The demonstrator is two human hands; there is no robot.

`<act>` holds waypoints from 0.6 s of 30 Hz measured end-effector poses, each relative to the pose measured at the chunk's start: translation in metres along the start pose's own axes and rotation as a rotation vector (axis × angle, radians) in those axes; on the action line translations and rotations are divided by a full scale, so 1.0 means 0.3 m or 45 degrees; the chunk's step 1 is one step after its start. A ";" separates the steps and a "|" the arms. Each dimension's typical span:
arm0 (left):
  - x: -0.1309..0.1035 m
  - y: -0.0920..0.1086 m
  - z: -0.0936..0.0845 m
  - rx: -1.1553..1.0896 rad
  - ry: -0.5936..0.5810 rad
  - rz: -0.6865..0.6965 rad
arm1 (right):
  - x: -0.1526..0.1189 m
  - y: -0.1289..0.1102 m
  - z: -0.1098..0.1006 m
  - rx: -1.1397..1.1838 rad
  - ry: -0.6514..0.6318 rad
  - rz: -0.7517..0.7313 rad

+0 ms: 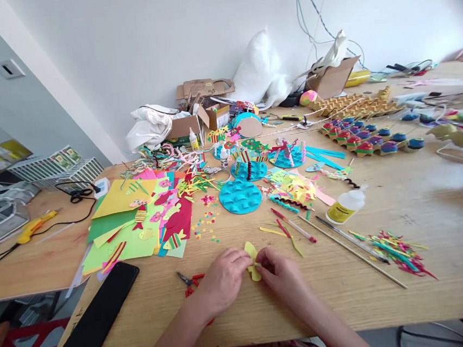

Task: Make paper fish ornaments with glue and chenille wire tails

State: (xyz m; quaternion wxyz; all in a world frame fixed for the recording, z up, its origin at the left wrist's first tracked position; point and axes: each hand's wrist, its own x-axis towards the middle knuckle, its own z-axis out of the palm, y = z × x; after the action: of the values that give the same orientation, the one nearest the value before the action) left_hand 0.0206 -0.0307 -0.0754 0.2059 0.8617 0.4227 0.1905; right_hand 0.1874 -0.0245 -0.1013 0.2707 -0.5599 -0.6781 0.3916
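Note:
Near the front of the table, a yellow paper fish cutout (251,250) is held upright between both hands. My left hand (228,276) closes its fingertips on the left side of the cutout. Opposite it, my right hand (279,271) pinches the right side with thumb and fingers. Red-handled scissors (190,282) lie beside the left hand, partly hidden by it. Beyond the hands are a red pen (296,226), thin red and green paper strips (289,236) and a round blue textured disc (240,197).
Coloured paper sheets (129,243) with cutouts lie at left, above a black phone (101,315). A glue bottle (346,206), a wooden stick (353,252), a craft knife (350,238) and paper shreds (403,252) are at right. Painted egg cartons (369,138) stand farther back.

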 end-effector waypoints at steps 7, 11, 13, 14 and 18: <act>-0.002 -0.006 0.050 0.144 -0.090 -0.028 | -0.011 -0.012 -0.041 -0.271 -0.049 -0.088; -0.003 -0.004 0.056 0.171 -0.107 -0.044 | -0.047 0.041 -0.206 -0.404 0.279 -0.008; -0.003 0.002 0.053 0.164 -0.107 -0.052 | -0.057 0.097 -0.305 -0.489 0.607 0.169; -0.002 0.006 0.049 0.158 -0.096 -0.057 | -0.056 0.131 -0.349 -0.533 0.758 0.241; -0.002 0.019 0.035 0.144 -0.026 -0.064 | -0.008 0.266 -0.461 -0.521 1.084 0.295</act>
State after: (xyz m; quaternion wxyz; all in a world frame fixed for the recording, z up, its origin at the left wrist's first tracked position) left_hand 0.0293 -0.0364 -0.0813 0.1659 0.8630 0.4524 0.1521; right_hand 0.3432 0.0101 -0.0922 0.3631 -0.7839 -0.5034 0.0138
